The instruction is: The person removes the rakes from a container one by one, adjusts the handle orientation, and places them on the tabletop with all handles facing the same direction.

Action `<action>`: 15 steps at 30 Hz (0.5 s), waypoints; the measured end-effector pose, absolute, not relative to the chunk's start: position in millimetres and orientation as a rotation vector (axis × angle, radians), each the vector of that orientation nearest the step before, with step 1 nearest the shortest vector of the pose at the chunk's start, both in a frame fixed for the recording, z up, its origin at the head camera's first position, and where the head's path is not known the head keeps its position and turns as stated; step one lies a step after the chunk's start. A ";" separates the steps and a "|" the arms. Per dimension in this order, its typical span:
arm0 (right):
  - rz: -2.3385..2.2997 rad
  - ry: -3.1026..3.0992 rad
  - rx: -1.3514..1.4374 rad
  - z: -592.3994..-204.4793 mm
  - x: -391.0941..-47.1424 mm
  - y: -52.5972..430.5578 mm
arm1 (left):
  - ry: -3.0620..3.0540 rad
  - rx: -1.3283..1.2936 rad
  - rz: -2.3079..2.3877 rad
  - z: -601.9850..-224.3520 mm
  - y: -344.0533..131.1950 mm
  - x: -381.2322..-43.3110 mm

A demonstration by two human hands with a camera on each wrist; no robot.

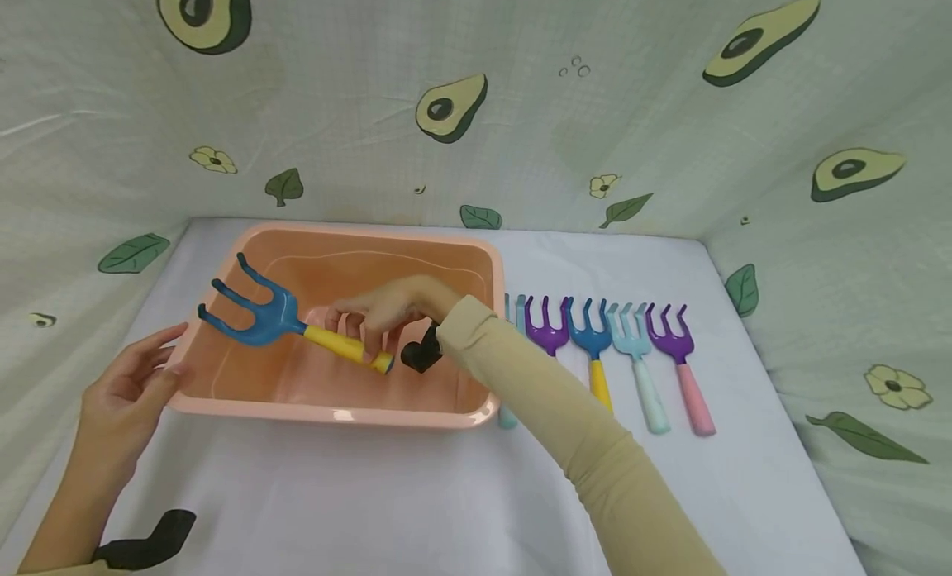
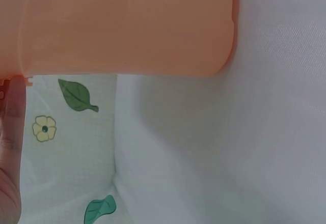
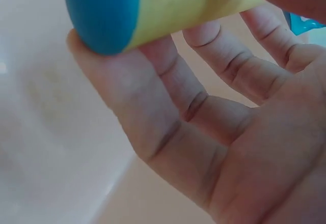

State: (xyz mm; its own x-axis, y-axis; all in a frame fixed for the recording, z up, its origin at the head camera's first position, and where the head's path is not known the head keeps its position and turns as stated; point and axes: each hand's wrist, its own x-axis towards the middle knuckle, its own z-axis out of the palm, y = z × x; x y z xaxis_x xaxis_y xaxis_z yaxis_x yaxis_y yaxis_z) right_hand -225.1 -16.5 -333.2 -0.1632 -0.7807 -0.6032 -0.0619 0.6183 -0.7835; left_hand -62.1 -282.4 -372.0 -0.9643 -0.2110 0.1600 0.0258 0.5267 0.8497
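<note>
A peach-coloured plastic basin stands at the left of the white surface. Its left rim is held by my left hand, thumb and fingers at the edge; part of that hand also shows in the left wrist view, against the basin wall. Over the basin's inside, my right hand pinches the yellow handle of a hand rake. The rake's blue three-pronged head points left, above the left rim. In the right wrist view, fingers curl under the handle near its blue end cap.
Right of the basin several more hand rakes lie in a row: a purple one, a blue one, a light blue one and a purple one with pink handle. Another light blue rake is partly hidden. Avocado-print cloth encloses the surface.
</note>
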 end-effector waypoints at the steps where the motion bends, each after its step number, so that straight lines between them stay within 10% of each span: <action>1: -0.760 1.628 -0.710 -331.7 -225.1 -15.6 | -2.529 0.152 -1.410 -372.2 -282.8 -61.9; 15: -1.013 1.668 -0.783 -298.6 -223.4 7.5 | -2.508 0.166 -1.418 -375.9 -281.1 -63.5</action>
